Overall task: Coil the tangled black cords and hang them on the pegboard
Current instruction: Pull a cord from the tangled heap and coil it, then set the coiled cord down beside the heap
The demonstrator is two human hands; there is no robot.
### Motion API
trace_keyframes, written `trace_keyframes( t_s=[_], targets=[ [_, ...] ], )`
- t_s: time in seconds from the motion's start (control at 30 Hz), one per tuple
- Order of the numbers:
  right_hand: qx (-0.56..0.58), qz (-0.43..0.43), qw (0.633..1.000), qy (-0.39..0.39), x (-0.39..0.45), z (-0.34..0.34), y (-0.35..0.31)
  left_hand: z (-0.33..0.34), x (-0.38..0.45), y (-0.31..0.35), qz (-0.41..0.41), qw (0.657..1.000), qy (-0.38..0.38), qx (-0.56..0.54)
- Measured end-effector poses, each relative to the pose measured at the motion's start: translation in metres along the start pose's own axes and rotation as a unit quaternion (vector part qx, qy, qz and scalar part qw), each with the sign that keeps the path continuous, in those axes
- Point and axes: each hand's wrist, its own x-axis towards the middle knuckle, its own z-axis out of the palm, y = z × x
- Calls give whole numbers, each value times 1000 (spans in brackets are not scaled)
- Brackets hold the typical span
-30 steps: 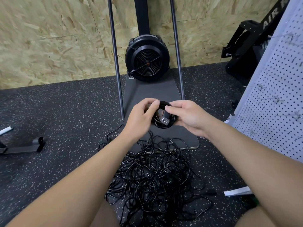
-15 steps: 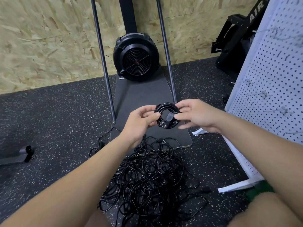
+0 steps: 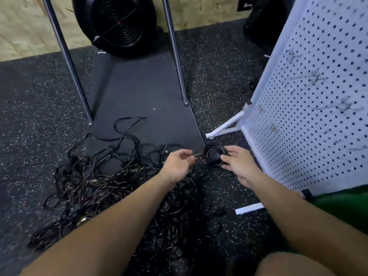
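Note:
A small, tightly wound black cord coil point(image 3: 215, 156) is held just above the floor, close to the foot of the white pegboard point(image 3: 310, 108). My right hand point(image 3: 238, 163) grips the coil from its right side. My left hand point(image 3: 179, 164) pinches the cord's loose end at the coil's left side. A big tangled pile of black cords point(image 3: 119, 188) lies on the floor below and left of both hands. Several metal hooks point(image 3: 316, 76) stick out of the pegboard, all bare.
A dark grey machine platform point(image 3: 145, 100) with two slanted metal poles point(image 3: 175, 54) and a black fan wheel point(image 3: 117, 22) stands ahead. The pegboard's white feet point(image 3: 225, 128) reach onto the speckled rubber floor. Black equipment point(image 3: 264, 20) sits behind the pegboard.
The view has tilted down and to the right. Both hands have carried the coil lower and rightward, toward the pegboard's base. My left hand has shifted from the coil to the cord's end.

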Motion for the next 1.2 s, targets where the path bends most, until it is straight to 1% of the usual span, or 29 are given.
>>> trace_keyframes(
  t_s=[0.07, 0.17, 0.23, 0.3, 0.33, 0.4, 0.47, 0.5, 0.53, 0.57, 0.6, 0.67, 0.7, 0.73, 0.8, 0.83, 0.9, 0.97, 1.0, 1.13, 1.2],
  targets=[
    [21, 40, 999, 15, 29, 0, 26, -3, 14, -28, -27, 999, 10, 30],
    [15, 78, 997, -1, 62, 4, 56, -13, 28, -68, -52, 996, 15, 64],
    [-3, 89, 996, -13, 82, 6, 71, -22, 36, -88, -52, 992, 28, 109],
    [-29, 86, 995, -34, 94, 8, 80, -29, 42, -97, -43, 992, 36, 111],
    [-61, 78, 994, -36, 98, 9, 83, -30, 45, -99, -34, 992, 39, 112],
    [-180, 27, 983, 4, 104, 9, 91, -31, 48, -101, -8, 990, 43, 131],
    [-315, -58, 945, 64, 101, 11, 91, -33, 51, -101, 23, 986, 49, 158],
    [-359, -104, 923, 86, 99, 14, 90, -33, 52, -101, 36, 984, 50, 166],
    [-380, -138, 910, 92, 94, 19, 88, -34, 52, -101, 44, 982, 52, 177],
    [-377, -165, 908, 79, 91, 26, 87, -35, 52, -101, 50, 979, 56, 187],
    [-350, -168, 920, 47, 85, 36, 81, -35, 52, -100, 53, 977, 63, 198],
    [-289, -127, 948, -29, 76, 60, 75, -36, 53, -98, 58, 973, 76, 212],
    [-276, -119, 953, -38, 74, 72, 75, -36, 54, -98, 59, 971, 80, 219],
    [-277, -130, 952, -24, 72, 82, 73, -35, 53, -97, 59, 968, 80, 229],
    [-303, -163, 939, 1, 72, 95, 73, -35, 53, -95, 56, 965, 72, 245],
    [-307, -153, 939, -16, 72, 100, 72, -35, 52, -94, 55, 963, 65, 256],
    [-306, -107, 942, -83, 71, 110, 74, -36, 49, -91, 54, 955, 58, 285],
    [-298, -96, 939, -142, 70, 116, 76, -37, 48, -90, 61, 951, 60, 297],
    [-290, -92, 939, -160, 69, 119, 77, -38, 48, -91, 62, 952, 63, 292],
    [-203, -34, 964, -166, 60, 120, 78, -43, 43, -87, 54, 962, 66, 259],
    [-165, -28, 971, -170, 52, 119, 73, -49, 37, -85, 50, 962, 66, 261]
  ],
)
